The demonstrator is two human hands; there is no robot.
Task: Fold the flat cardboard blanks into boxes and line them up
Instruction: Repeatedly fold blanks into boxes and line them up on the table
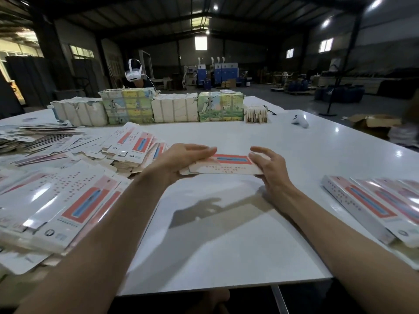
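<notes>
I hold one cardboard blank (229,164), white with a red and blue panel, just above the white table (226,234) in the middle of the view. My left hand (181,158) grips its left end, fingers over the top and thumb below. My right hand (271,167) holds its right end with the fingers spread and curled over the edge. A heap of flat blanks (68,200) covers the table's left side. Folded boxes (381,205) lie side by side in a row at the right edge.
Bundled packs of printed cartons (149,108) form a wall across the far side of the table. A white controller (300,121) lies at the far right. A person wearing a white headset (134,73) sits behind the packs. An open cardboard box (371,123) stands on the floor at right.
</notes>
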